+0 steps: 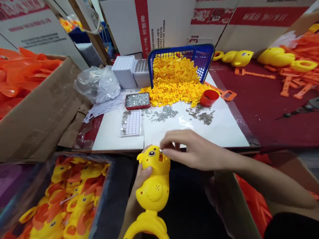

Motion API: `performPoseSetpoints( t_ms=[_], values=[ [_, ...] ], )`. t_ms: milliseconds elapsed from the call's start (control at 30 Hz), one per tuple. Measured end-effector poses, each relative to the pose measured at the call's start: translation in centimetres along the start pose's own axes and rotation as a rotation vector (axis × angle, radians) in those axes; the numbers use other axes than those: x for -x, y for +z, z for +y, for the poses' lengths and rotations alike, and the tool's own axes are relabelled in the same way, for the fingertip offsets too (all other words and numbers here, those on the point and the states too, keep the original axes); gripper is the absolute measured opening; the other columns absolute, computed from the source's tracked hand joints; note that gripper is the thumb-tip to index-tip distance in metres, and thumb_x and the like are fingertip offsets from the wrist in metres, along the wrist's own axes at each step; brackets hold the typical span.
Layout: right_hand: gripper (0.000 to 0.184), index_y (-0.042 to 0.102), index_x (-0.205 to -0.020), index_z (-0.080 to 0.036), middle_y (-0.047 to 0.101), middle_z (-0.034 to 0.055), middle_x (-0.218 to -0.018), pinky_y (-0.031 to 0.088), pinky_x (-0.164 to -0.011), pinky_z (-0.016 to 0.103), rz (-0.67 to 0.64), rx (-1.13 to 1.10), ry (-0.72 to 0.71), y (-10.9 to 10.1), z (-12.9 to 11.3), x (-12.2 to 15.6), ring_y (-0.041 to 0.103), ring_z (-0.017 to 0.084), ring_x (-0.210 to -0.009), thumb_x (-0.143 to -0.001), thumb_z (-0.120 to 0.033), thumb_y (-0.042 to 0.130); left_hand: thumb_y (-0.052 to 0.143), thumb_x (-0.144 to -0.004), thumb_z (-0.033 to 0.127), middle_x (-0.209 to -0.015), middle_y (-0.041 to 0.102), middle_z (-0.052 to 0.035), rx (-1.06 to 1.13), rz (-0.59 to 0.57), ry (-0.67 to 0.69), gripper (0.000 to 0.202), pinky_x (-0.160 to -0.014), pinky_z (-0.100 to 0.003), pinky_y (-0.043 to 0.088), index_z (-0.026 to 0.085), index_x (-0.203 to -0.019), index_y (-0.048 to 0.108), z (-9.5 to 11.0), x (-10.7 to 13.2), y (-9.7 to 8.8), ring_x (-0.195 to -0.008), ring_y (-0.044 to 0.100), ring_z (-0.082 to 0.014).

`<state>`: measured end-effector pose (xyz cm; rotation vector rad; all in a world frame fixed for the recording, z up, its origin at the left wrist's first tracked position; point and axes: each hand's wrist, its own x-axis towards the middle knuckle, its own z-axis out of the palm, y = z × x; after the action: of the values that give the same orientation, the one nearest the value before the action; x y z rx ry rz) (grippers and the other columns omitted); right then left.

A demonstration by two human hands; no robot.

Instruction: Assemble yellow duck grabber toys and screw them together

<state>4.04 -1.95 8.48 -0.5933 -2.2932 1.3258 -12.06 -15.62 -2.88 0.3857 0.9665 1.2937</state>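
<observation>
My left hand (pixel 142 176) is closed around a yellow plastic duck toy (pixel 154 189), held near the bench's front edge. The duck has a printed eye, a ring handle at its lower end and a rectangular slot in its head. At that slot, my right hand (pixel 191 150) pinches a small shiny metal piece (pixel 160 151) between thumb and fingertips. Its exact kind is too small to tell. Beyond the hands, a white tray (pixel 132 123) holds round button cells along its left side. Loose silver metal bits (pixel 165 113) and brownish metal bits (pixel 205 117) lie on the white bench top.
A blue basket (pixel 181 49) spills small yellow parts (pixel 174 91). Nearby are a red tin of metal pieces (pixel 137 100) and a red cup (pixel 209 98). A bin of duck toys (pixel 74 196) stands lower left; an electric screwdriver (pixel 302 109) lies right.
</observation>
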Motion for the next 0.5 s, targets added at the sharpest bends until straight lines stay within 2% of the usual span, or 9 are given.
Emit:
performPoseSetpoints(
  t_ms=[67,200,367,500],
  values=[
    [0.011,0.072,-0.086,-0.020,0.072,0.0023,-0.082,0.049,-0.066,0.026,-0.078,-0.002,0.167,1.1,1.2,2.1,0.062,0.013,-0.071,-0.090,-0.019,0.061,0.081,-0.070,0.047,-0.128,0.069,-0.0094,0.124,0.021,-0.048,0.091,-0.088,-0.048,0.059,0.032,-0.149,0.039,-0.6,0.2,0.5,-0.110,0.070,-0.0378],
    [0.016,0.073,-0.088,-0.016,0.073,0.0037,-0.082,0.047,-0.066,0.023,-0.121,-0.041,0.403,1.9,1.9,4.3,0.061,0.013,-0.070,-0.091,-0.024,0.059,0.083,-0.070,0.039,-0.117,0.072,-0.0111,0.162,0.053,-0.126,0.096,-0.078,-0.038,0.059,0.027,-0.152,0.034,-1.0,0.9,1.2,-0.094,0.073,-0.0297],
    [0.012,0.073,-0.082,-0.014,0.071,0.0021,-0.076,0.042,-0.060,0.021,-0.183,-0.048,0.531,2.5,2.1,3.7,0.057,0.011,-0.066,-0.085,-0.018,0.062,0.089,-0.066,0.037,-0.110,0.071,-0.0077,0.070,0.043,-0.224,0.104,-0.072,-0.036,0.059,0.032,-0.153,0.032,-0.7,1.9,1.4,-0.081,0.073,-0.0259],
    [0.006,0.072,-0.079,-0.015,0.069,-0.0004,-0.073,0.037,-0.056,0.021,-0.292,-0.033,0.625,3.2,3.0,2.6,0.053,0.009,-0.062,-0.082,-0.018,0.067,0.089,-0.066,0.034,-0.108,0.072,-0.0067,0.019,0.105,-0.221,0.104,-0.069,-0.033,0.058,0.033,-0.154,0.032,-0.5,2.5,0.8,-0.080,0.071,-0.0233]
  ],
)
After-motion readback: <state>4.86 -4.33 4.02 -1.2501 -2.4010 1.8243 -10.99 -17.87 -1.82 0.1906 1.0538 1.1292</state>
